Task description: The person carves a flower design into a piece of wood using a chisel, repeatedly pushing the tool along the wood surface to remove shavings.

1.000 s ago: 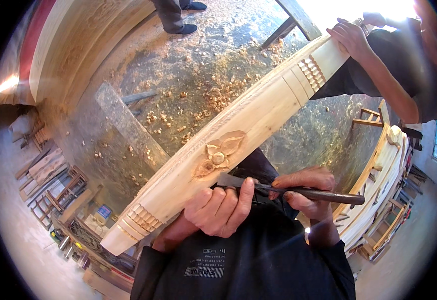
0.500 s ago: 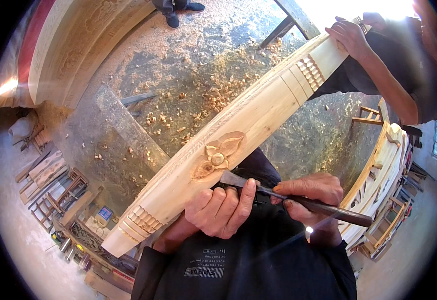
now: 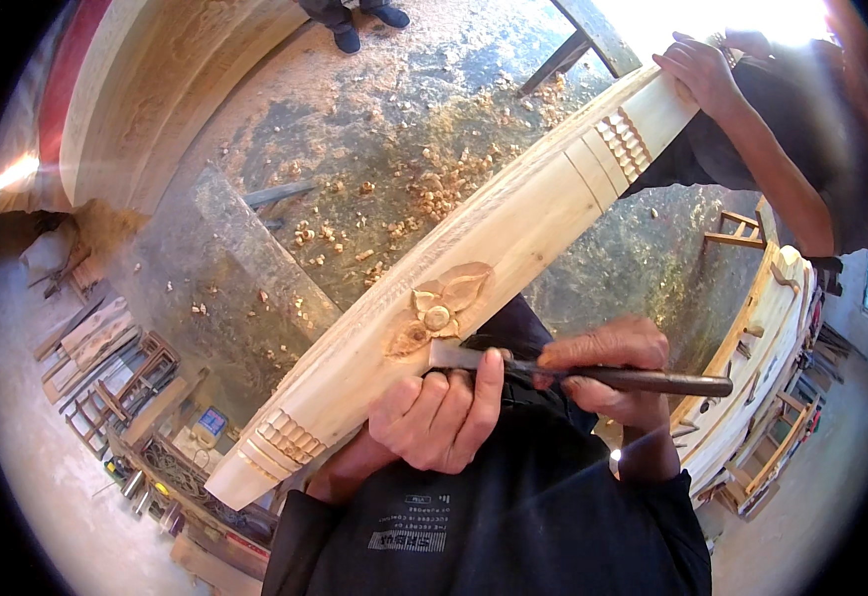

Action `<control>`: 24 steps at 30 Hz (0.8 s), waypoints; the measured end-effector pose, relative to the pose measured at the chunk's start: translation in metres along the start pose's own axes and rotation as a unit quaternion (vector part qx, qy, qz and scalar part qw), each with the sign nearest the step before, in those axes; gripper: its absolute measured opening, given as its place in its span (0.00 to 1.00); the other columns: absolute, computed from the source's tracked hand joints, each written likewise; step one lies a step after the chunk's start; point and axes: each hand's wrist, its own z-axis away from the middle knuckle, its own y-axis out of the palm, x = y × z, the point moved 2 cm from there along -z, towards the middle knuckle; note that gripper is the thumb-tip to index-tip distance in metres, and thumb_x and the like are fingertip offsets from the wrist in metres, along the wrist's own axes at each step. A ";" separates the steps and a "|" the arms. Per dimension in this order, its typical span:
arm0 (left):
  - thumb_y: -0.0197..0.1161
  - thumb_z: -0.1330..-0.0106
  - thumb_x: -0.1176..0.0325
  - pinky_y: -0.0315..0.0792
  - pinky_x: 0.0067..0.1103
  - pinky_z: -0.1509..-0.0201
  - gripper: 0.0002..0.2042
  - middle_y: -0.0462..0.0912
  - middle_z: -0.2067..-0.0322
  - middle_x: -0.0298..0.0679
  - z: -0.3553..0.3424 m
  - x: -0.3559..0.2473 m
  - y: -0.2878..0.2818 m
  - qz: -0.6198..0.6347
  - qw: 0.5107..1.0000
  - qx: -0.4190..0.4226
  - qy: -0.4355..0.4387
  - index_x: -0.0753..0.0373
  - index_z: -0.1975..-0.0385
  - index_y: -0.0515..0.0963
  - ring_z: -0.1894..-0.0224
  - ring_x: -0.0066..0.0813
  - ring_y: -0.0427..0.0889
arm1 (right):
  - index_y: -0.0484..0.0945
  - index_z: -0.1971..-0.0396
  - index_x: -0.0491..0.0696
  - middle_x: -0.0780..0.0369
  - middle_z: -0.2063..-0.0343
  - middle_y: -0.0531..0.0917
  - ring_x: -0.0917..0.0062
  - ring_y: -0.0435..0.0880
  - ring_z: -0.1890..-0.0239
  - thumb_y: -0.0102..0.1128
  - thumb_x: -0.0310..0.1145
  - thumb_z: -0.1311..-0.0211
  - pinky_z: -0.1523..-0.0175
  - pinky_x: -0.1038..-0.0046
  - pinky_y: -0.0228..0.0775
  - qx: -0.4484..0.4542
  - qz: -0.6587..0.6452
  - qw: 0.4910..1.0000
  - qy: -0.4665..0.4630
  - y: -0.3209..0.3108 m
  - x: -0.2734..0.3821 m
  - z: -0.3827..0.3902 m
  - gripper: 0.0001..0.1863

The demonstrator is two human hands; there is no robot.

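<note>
A long pale wooden beam (image 3: 553,233) crosses diagonally, with a carved four-petal flower (image 3: 438,316) and notched bands toward both ends. A flat chisel (image 3: 682,380) with a dark handle lies nearly level, its steel blade at the beam's lower edge just below the flower. My left hand (image 3: 434,417) is curled at that edge with fingers closed on the blade. My right hand (image 3: 608,368) grips the handle to the right. The exact cutting tip's contact with the wood is hard to make out.
A co-worker's hand (image 3: 702,74) grips the beam's far end. Another person's feet (image 3: 364,30) stand beyond. Curved boards (image 3: 126,99) are upper left, a trestle (image 3: 583,45) behind, wood shavings (image 3: 434,189) on the floor, stacked timber (image 3: 91,348) at left, a long pale workpiece (image 3: 752,358) at right.
My right hand and the chisel handle dipped, then rose again, so the chisel sits flatter. My left hand stays at the edge. The far person's feet shifted slightly upward in view.
</note>
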 end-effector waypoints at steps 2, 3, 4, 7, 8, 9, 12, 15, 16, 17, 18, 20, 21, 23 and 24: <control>0.70 0.30 0.72 0.54 0.18 0.75 0.11 0.75 0.79 0.27 0.003 0.000 -0.007 0.054 0.999 0.006 0.001 0.68 0.53 0.90 0.80 0.15 0.71 | 0.93 0.58 0.42 0.56 0.69 0.95 0.68 0.97 0.67 0.74 0.27 0.42 0.59 0.70 0.89 0.015 -0.012 0.999 -0.044 -0.003 -0.001 0.003 0.12; 0.70 0.30 0.72 0.53 0.18 0.75 0.11 0.74 0.79 0.27 0.003 0.001 -0.010 0.081 0.997 0.008 0.001 0.67 0.53 0.90 0.80 0.15 0.70 | 0.93 0.58 0.42 0.55 0.69 0.95 0.67 0.97 0.67 0.74 0.27 0.43 0.59 0.69 0.89 0.010 -0.009 0.998 -0.054 -0.003 0.000 0.005 0.13; 0.71 0.31 0.71 0.53 0.18 0.75 0.11 0.73 0.79 0.27 0.000 0.004 -0.011 0.089 0.996 0.017 0.012 0.66 0.52 0.90 0.80 0.15 0.70 | 0.93 0.58 0.42 0.55 0.69 0.94 0.66 0.97 0.67 0.75 0.27 0.43 0.59 0.69 0.89 0.004 -0.006 0.998 -0.064 -0.003 0.001 0.007 0.13; 0.70 0.31 0.71 0.53 0.18 0.74 0.11 0.74 0.79 0.27 0.002 0.002 -0.007 0.083 0.996 -0.008 0.002 0.66 0.52 0.90 0.80 0.16 0.71 | 0.93 0.59 0.42 0.54 0.71 0.93 0.64 0.97 0.68 0.79 0.26 0.48 0.61 0.67 0.89 -0.001 0.038 0.995 -0.088 -0.001 0.010 0.013 0.14; 0.70 0.31 0.70 0.54 0.18 0.74 0.11 0.75 0.79 0.27 0.003 0.001 -0.005 0.082 0.997 -0.014 -0.002 0.66 0.52 0.90 0.79 0.16 0.71 | 0.93 0.59 0.42 0.54 0.71 0.93 0.64 0.97 0.68 0.80 0.25 0.49 0.62 0.67 0.89 -0.005 0.052 0.993 -0.105 0.000 0.012 0.013 0.15; 0.70 0.31 0.70 0.54 0.17 0.74 0.11 0.75 0.79 0.28 0.003 0.001 -0.004 0.080 0.997 -0.020 -0.005 0.65 0.52 0.91 0.79 0.16 0.71 | 0.94 0.59 0.42 0.54 0.71 0.93 0.64 0.96 0.68 0.81 0.25 0.50 0.62 0.67 0.89 -0.011 0.065 0.990 -0.122 0.001 0.014 0.014 0.15; 0.70 0.31 0.69 0.55 0.17 0.74 0.12 0.76 0.78 0.28 0.003 -0.001 -0.004 0.072 0.997 -0.030 -0.018 0.65 0.51 0.90 0.79 0.16 0.71 | 0.93 0.60 0.41 0.53 0.71 0.92 0.63 0.96 0.69 0.82 0.23 0.50 0.63 0.67 0.90 -0.013 0.134 0.975 -0.177 0.005 0.028 0.012 0.15; 0.70 0.31 0.68 0.56 0.17 0.73 0.13 0.77 0.78 0.29 0.000 0.001 -0.011 0.098 0.994 -0.010 -0.036 0.65 0.51 0.90 0.78 0.16 0.73 | 0.92 0.61 0.39 0.54 0.73 0.91 0.65 0.95 0.70 0.86 0.30 0.48 0.63 0.67 0.91 -0.009 0.163 0.963 -0.215 0.009 0.038 0.008 0.16; 0.70 0.31 0.68 0.57 0.18 0.73 0.13 0.77 0.78 0.29 -0.002 0.004 -0.015 0.113 0.993 0.002 -0.041 0.65 0.50 0.90 0.78 0.17 0.73 | 0.92 0.61 0.39 0.55 0.73 0.91 0.66 0.95 0.70 0.87 0.31 0.47 0.63 0.67 0.91 -0.009 0.168 0.959 -0.229 0.010 0.042 0.007 0.17; 0.70 0.31 0.68 0.58 0.18 0.72 0.13 0.78 0.77 0.29 -0.003 0.006 -0.019 0.133 0.990 0.004 -0.056 0.65 0.50 0.90 0.78 0.17 0.74 | 0.91 0.61 0.38 0.55 0.74 0.91 0.66 0.95 0.70 0.87 0.33 0.47 0.63 0.67 0.91 -0.008 0.173 0.955 -0.243 0.011 0.045 0.007 0.18; 0.69 0.31 0.68 0.58 0.18 0.72 0.14 0.79 0.77 0.29 -0.003 0.008 -0.023 0.152 0.986 0.006 -0.069 0.65 0.50 0.90 0.77 0.17 0.75 | 0.91 0.60 0.38 0.56 0.73 0.91 0.67 0.95 0.71 0.88 0.38 0.45 0.63 0.68 0.91 -0.016 0.167 0.954 -0.248 0.013 0.046 0.008 0.21; 0.69 0.31 0.68 0.60 0.18 0.71 0.14 0.80 0.76 0.30 -0.002 0.008 -0.026 0.170 0.982 0.001 -0.085 0.65 0.49 0.90 0.77 0.17 0.76 | 0.88 0.57 0.35 0.52 0.68 0.91 0.61 0.95 0.66 0.85 0.37 0.40 0.57 0.61 0.91 0.026 0.161 0.955 -0.250 0.012 0.050 0.009 0.22; 0.69 0.31 0.68 0.61 0.18 0.71 0.14 0.81 0.75 0.31 -0.001 0.008 -0.026 0.168 0.982 -0.004 -0.087 0.65 0.49 0.90 0.76 0.18 0.76 | 0.87 0.56 0.33 0.50 0.66 0.91 0.58 0.96 0.63 0.84 0.37 0.37 0.54 0.57 0.92 0.045 0.157 0.954 -0.251 0.012 0.052 0.010 0.22; 0.69 0.31 0.68 0.62 0.18 0.70 0.14 0.82 0.74 0.32 0.003 0.006 -0.023 0.157 0.984 -0.021 -0.080 0.65 0.49 0.90 0.76 0.18 0.77 | 0.86 0.56 0.33 0.50 0.66 0.91 0.58 0.95 0.64 0.84 0.38 0.37 0.54 0.57 0.91 0.050 0.171 0.953 -0.245 0.014 0.055 0.008 0.23; 0.69 0.31 0.68 0.63 0.17 0.70 0.14 0.82 0.74 0.32 0.006 0.005 -0.021 0.149 0.985 -0.032 -0.075 0.65 0.48 0.90 0.75 0.19 0.77 | 0.86 0.56 0.33 0.50 0.66 0.91 0.58 0.95 0.64 0.84 0.38 0.37 0.54 0.57 0.91 0.049 0.175 0.953 -0.243 0.016 0.056 0.006 0.23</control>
